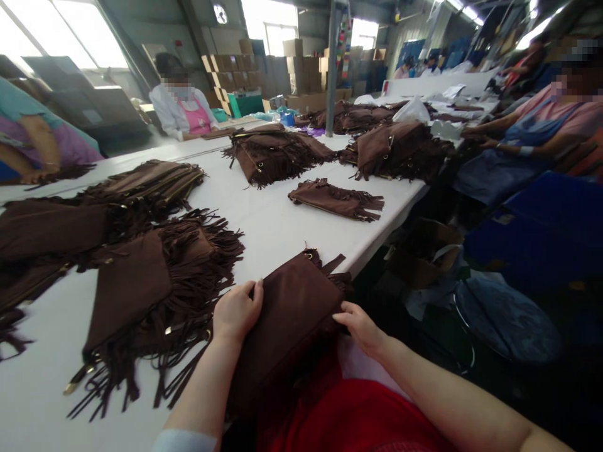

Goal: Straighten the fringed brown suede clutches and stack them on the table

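Observation:
A brown suede fringed bag [292, 307] lies at the near edge of the white table [277, 226], partly over my lap. My left hand [237, 311] grips its left edge with curled fingers. My right hand [360, 326] holds its right edge, fingers pinched on the material. To the left lies a pile of the same fringed bags [155, 282], with gold metal tips showing at the fringe ends.
More brown bags lie in piles at the far left [141, 185], the middle [273, 154] and the right [396, 147]; a single one [336, 199] lies alone. Other people sit left, at the back and right. Cardboard boxes [264, 66] stack behind. Blue bins [541, 232] stand right.

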Demonstrator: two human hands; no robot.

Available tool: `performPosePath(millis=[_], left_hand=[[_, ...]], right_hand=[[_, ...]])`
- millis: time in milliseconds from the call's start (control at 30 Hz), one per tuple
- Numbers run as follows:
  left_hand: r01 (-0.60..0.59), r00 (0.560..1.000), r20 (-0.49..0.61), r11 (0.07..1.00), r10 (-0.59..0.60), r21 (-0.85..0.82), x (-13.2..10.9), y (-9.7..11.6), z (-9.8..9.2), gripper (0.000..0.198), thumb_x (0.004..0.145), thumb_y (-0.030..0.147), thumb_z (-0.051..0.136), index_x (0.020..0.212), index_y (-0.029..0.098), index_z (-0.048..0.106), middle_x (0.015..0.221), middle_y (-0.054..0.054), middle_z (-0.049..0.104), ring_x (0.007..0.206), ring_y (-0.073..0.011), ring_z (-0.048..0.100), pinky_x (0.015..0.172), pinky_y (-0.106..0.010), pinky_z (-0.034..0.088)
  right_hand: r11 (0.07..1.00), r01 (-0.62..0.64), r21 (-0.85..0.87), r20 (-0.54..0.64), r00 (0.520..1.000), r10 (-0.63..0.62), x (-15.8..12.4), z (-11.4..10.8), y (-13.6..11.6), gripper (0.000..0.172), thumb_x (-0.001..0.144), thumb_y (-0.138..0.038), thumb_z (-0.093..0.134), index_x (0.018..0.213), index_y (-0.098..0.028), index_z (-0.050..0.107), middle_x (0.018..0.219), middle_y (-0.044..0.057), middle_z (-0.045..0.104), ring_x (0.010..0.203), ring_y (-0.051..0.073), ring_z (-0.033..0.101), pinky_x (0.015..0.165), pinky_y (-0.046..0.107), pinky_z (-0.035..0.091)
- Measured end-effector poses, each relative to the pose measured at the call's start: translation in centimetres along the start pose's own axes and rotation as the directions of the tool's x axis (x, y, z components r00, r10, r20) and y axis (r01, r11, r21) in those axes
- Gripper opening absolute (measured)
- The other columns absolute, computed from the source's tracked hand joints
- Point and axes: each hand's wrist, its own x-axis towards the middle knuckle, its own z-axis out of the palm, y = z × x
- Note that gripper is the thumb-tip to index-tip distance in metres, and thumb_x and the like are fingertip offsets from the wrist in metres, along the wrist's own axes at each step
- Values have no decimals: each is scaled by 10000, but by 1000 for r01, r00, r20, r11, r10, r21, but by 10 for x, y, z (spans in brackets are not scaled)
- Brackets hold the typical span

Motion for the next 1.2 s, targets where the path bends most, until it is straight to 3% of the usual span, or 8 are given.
performPosePath(millis=[167,333,500,600,700,833,1000,1200], left_hand=[[-203,978,87,959,189,199,14,-17,-10,487,960,545,285,863,222,637,832,-103,719,794,-287,683,646,-353,423],[32,998,43,988,-39,149,15,-12,0,503,953,550,284,876,176,612,851,-143,706,840,-308,681,678,-371,448],[85,995,-66,995,-81,58,9,-10,9,487,956,539,289,771,202,588,859,-121,696,860,-299,669,724,-379,466],[86,994,-68,996,-84,26,9,-13,9,473,952,540,307,751,210,579,848,-111,695,852,-293,668,735,-377,469],[92,993,-70,996,-91,11,10,-15,8,474,948,548,312,739,214,575,846,-106,696,842,-291,665,732,-380,468],[100,993,-68,995,-99,9,11,-14,8,470,943,551,321,731,217,575,837,-102,694,827,-289,662,710,-377,460],[93,993,-74,996,-92,9,11,-16,11,469,944,553,319,721,221,563,837,-96,694,820,-291,662,700,-375,454],[94,992,-78,996,-95,-11,11,-15,11,465,945,546,325,727,217,571,836,-99,695,817,-291,663,701,-375,454]], right_hand=[[985,-130,-111,117,983,143,-7,30,-2,127,653,-258,665,596,-146,642,585,15,657,538,116,541,529,227,406],[963,-204,-175,94,970,223,-14,47,18,96,595,-188,542,555,-168,628,530,-2,632,512,132,555,514,231,422],[878,-298,-375,222,891,397,-28,25,66,156,587,-149,505,595,-180,658,507,-25,619,517,129,560,559,234,419],[837,-343,-425,161,882,443,-26,-2,84,170,601,-176,529,675,-183,682,522,-20,630,524,140,565,575,254,418],[932,-207,-299,-142,975,171,-12,-22,73,198,619,-226,602,804,-198,665,701,13,693,692,181,633,707,308,487],[964,154,-216,-300,929,-216,1,-21,25,343,675,-268,663,1014,-214,645,1013,58,698,1002,223,632,941,366,479],[982,-25,-186,15,999,28,-2,4,-3,217,717,-350,692,816,-157,673,753,38,689,717,180,624,652,289,487],[948,-143,-286,-42,990,137,-4,9,2,138,647,-265,632,563,-165,589,516,-7,599,456,91,460,458,219,338]])
